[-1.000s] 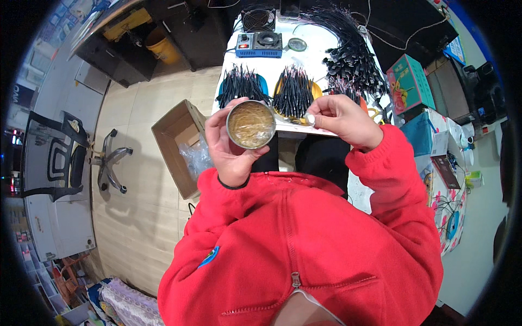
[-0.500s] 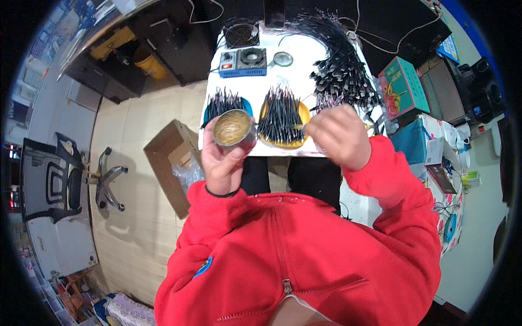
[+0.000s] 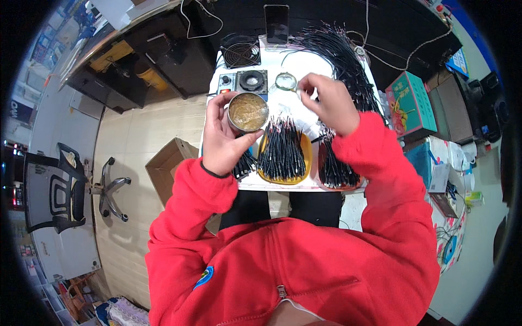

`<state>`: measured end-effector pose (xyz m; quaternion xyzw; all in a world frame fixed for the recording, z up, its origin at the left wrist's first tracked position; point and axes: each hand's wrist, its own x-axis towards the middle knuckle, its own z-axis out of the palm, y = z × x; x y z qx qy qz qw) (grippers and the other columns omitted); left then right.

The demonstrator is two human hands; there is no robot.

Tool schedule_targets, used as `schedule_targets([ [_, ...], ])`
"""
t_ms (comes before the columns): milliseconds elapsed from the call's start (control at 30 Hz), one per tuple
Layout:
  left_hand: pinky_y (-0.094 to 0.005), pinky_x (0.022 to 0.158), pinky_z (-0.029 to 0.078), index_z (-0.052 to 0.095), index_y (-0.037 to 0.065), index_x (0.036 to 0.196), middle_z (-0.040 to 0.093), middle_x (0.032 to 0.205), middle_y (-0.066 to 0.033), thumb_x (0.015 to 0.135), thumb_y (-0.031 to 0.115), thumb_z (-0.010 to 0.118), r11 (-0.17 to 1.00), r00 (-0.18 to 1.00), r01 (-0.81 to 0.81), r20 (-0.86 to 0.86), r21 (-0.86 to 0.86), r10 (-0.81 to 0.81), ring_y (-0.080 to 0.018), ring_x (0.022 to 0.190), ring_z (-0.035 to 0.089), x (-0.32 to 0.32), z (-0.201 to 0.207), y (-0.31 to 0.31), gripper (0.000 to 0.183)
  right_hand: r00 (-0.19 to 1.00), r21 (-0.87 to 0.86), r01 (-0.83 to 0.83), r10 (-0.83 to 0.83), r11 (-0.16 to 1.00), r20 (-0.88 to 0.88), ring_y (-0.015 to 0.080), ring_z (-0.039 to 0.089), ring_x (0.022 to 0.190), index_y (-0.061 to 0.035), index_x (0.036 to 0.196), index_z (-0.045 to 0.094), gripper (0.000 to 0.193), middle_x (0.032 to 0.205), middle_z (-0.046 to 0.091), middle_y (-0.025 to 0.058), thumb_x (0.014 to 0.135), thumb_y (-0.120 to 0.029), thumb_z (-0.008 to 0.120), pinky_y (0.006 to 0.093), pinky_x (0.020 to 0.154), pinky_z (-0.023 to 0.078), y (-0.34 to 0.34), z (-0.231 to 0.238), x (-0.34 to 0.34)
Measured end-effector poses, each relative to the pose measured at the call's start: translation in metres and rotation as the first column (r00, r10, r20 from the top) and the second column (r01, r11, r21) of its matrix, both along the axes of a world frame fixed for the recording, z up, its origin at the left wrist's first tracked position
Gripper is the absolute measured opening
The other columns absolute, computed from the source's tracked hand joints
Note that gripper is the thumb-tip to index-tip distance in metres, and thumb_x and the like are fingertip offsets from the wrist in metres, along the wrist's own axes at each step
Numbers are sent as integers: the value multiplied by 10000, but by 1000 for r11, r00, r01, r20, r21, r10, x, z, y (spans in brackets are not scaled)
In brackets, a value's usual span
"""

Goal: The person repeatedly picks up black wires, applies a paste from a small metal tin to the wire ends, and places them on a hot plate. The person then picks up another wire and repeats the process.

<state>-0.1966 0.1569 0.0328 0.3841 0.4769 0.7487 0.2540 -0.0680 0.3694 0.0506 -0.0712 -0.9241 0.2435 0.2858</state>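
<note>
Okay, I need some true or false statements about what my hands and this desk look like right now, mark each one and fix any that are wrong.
1. The left hand holds an open round tin. True.
2. The right hand rests on the green carton. False: it is beside a small round disc over the white table.
3. The yellow tray has nothing in it. False: it holds many thin black cables.
4. A black fan stands toward the table's far left. True.
5. The office chair is on the table's right. False: it is on the left.
</note>
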Motion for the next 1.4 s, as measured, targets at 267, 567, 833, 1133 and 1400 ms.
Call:
schedule_targets([
  [267,-342,953,480,337,-3,1268,540,1198,-139,717,-104,725,991,957,-99,282,93,69,-222,1111,561,22,0,2,680,983,-172,14,-44,985,-176,261,639,687,0,901,585,136,769,627,127,786,-31,649,331,620,502,-64,21,16],
  [567,-330,936,490,365,7,1265,556,1168,-131,727,-103,724,983,914,-82,405,162,9,-202,1065,583,42,8,-7,656,936,210,36,40,977,-350,264,605,689,-11,898,586,200,802,618,112,716,-17,668,355,606,481,-92,24,26],
  [833,-326,932,491,334,10,1245,529,1153,-116,705,-123,725,963,970,-211,158,164,186,-194,1056,575,51,15,-13,680,895,494,97,141,864,-423,245,598,741,7,948,608,284,846,613,96,671,-36,656,352,632,482,-86,41,35],
  [1133,-309,919,498,324,2,1255,489,1184,-131,711,-126,710,950,965,-260,12,171,262,-194,1074,567,54,21,-18,679,946,645,-28,228,764,-229,232,602,793,19,948,627,296,893,616,104,668,-76,629,332,657,506,-107,48,51],
  [1400,-297,903,506,332,-10,1240,499,1177,-136,711,-120,715,965,971,-233,83,120,224,-190,1065,568,53,17,-22,662,925,626,37,210,779,-316,222,607,771,17,910,633,278,862,613,94,648,-76,632,321,651,508,-118,55,54],
])
